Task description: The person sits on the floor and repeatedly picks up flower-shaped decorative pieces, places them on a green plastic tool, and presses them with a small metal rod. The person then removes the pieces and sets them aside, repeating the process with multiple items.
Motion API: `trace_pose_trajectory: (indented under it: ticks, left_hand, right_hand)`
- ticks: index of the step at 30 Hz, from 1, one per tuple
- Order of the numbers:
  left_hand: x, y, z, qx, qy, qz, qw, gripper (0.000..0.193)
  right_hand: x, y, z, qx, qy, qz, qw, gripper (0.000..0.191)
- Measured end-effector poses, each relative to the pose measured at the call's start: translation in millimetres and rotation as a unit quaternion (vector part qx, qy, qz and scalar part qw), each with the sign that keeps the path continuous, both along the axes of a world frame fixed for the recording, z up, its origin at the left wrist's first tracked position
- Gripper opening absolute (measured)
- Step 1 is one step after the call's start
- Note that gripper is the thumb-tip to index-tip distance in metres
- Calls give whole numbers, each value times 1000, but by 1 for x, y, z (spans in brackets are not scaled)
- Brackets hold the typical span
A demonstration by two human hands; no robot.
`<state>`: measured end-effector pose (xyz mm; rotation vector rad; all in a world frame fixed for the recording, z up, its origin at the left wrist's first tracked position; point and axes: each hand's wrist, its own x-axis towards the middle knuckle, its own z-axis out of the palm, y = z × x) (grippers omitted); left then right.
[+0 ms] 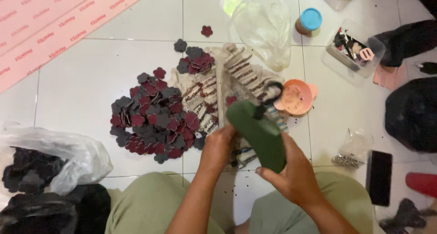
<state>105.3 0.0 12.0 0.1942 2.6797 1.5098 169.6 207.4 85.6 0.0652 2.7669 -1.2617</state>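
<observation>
over a white tiled floor (82,83), we hold a dark green sandal sole (259,133) above our knees: our right hand (296,177) has its fingers curled under the near end, and our left hand (218,145) pinches the sole's left edge. just beyond lie a heap of maroon and grey flower cutouts (154,120), stacked strips (236,79) and an orange bowl (296,97).

You've got bare forearms w/ no sleeves in view, bare left hand (217,147) & right hand (293,177) w/o gloves, plus light olive-green trousers (145,206) over both knees.
</observation>
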Motion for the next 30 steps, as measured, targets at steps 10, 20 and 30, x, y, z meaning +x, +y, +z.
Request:
trace_pose_trajectory:
  ticks: [10, 20, 30]
  left_hand:
    - [-1, 3, 2, 92, 1, 57, 994, 17]
    - [6, -2, -3, -61, 183, -49, 980, 35]
    - [-9, -14, 11, 398, -100, 186, 893, 17]
  right_hand:
    - [-34, -32, -15, 169, 186, -22, 968, 95]
    - [-38, -53, -9, 19, 198, -7, 980, 21]
    - [-39, -51, -12, -127, 69, -56, 988, 36]
